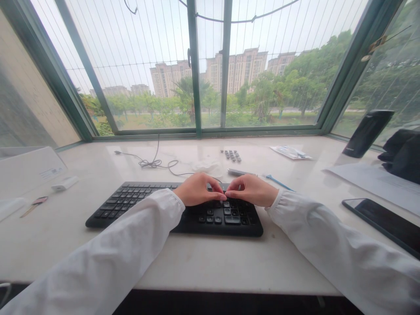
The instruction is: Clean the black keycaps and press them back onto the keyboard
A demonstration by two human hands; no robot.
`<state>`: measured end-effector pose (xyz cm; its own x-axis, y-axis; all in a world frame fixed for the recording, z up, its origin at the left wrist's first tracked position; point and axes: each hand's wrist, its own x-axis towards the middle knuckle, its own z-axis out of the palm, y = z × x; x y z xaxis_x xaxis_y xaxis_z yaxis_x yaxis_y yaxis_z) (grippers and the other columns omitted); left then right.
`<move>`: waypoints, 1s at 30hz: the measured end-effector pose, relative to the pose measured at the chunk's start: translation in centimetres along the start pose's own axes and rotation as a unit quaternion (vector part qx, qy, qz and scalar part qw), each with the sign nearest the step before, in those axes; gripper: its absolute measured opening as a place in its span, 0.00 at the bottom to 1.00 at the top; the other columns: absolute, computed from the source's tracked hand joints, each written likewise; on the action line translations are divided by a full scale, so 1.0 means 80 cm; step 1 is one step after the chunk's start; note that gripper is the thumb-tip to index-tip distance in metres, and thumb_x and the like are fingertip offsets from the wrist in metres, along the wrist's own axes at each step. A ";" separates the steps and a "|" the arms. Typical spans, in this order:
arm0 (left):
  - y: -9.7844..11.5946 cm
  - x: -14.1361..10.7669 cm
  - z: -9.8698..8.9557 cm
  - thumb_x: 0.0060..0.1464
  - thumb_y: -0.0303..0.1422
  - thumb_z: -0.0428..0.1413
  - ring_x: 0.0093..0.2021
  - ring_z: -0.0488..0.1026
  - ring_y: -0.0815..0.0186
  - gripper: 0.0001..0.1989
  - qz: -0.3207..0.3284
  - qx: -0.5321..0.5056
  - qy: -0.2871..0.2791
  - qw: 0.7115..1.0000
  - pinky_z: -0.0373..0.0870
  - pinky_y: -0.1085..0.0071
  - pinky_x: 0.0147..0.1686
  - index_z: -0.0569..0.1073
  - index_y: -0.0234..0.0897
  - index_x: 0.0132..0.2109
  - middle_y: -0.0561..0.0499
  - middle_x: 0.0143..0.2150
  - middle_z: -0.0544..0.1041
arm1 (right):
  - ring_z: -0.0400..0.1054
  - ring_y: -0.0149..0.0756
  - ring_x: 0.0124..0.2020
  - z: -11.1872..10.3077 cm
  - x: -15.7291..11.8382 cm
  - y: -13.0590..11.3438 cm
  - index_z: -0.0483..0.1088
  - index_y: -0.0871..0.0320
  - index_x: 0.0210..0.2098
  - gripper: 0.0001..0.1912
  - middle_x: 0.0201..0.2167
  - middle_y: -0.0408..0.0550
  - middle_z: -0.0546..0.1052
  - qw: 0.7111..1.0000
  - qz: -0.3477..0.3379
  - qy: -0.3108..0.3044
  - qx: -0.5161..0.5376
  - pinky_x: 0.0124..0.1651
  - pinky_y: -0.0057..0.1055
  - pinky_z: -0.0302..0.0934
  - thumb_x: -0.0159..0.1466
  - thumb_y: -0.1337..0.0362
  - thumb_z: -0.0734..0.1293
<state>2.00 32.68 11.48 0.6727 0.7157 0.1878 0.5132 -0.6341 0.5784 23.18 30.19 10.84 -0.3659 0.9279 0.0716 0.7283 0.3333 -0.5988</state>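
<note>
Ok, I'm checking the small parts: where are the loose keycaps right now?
In the head view, the loose keycaps lie on the counter just right of centre, beyond the keyboard, between the cable, left, and the packet, right.

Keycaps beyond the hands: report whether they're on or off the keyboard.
Off: the keycaps sit grouped on the white countertop, behind the keyboard.

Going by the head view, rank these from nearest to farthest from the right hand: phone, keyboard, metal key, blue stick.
1. Keyboard: directly beneath the right hand.
2. Blue stick: just beyond the hand, on the window side.
3. Phone: farther out, on the right.
4. Metal key: far left, past the keyboard's other end.
</note>
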 end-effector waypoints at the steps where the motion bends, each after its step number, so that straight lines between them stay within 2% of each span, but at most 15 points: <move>1: 0.000 0.000 -0.001 0.48 0.45 0.61 0.31 0.70 0.68 0.13 -0.003 0.002 -0.002 1.000 0.60 0.73 0.31 0.81 0.40 0.34 0.54 0.29 0.79 | 0.64 0.32 0.27 -0.001 0.000 0.000 0.80 0.57 0.33 0.17 0.24 0.44 0.76 1.000 -0.002 -0.004 -0.001 0.30 0.28 0.54 0.57 0.52 0.67; 6: 0.000 0.000 -0.002 0.50 0.44 0.60 0.33 0.70 0.69 0.13 -0.004 0.002 -0.014 1.000 0.60 0.73 0.33 0.81 0.40 0.36 0.54 0.31 0.80 | 0.65 0.33 0.28 -0.006 -0.001 0.001 0.80 0.58 0.36 0.19 0.26 0.46 0.77 0.999 -0.020 -0.032 0.000 0.31 0.29 0.54 0.56 0.50 0.68; 12: 0.002 0.000 -0.002 0.49 0.42 0.61 0.33 0.70 0.68 0.12 -0.001 -0.004 -0.019 1.000 0.59 0.73 0.33 0.82 0.40 0.36 0.54 0.32 0.80 | 0.61 0.30 0.26 -0.012 -0.003 0.000 0.80 0.57 0.38 0.17 0.28 0.44 0.77 0.997 -0.033 -0.069 0.011 0.30 0.28 0.54 0.55 0.53 0.70; 20: -0.001 -0.001 -0.003 0.46 0.44 0.63 0.33 0.71 0.69 0.14 0.020 -0.020 -0.025 0.999 0.60 0.74 0.32 0.82 0.39 0.37 0.53 0.32 0.79 | 0.64 0.31 0.27 -0.009 -0.005 0.000 0.80 0.57 0.37 0.15 0.27 0.45 0.78 0.998 -0.044 -0.044 0.004 0.32 0.29 0.57 0.55 0.55 0.70; 30: -0.004 0.002 -0.001 0.47 0.42 0.63 0.33 0.72 0.69 0.11 0.020 -0.017 -0.006 1.000 0.61 0.74 0.32 0.82 0.41 0.35 0.54 0.32 0.80 | 0.67 0.33 0.29 -0.008 -0.003 0.003 0.79 0.58 0.36 0.13 0.28 0.45 0.79 0.997 -0.073 -0.027 0.002 0.35 0.29 0.60 0.57 0.57 0.69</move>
<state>1.92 32.99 11.38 0.6997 0.6853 0.2018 0.4662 -0.6521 0.5978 23.82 30.14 11.17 -0.4976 0.8597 0.1157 0.6626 0.4628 -0.5889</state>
